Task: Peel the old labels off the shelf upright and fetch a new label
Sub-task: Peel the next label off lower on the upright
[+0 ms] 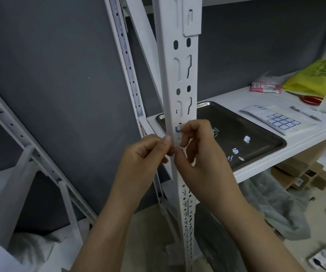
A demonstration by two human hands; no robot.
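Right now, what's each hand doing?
Left hand: pinching a small label scrap.
Right hand: curled at the old label on the upright; grip cannot be told.

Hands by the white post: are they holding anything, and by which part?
The left hand pinches a small scrap, apparently peeled label, at the shelf upright; the thumb of the right hand touches it. Which part is too small to tell.

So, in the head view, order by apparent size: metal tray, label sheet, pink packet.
Largest first: metal tray, label sheet, pink packet. The packet lies farther back, so its true size is unsure.
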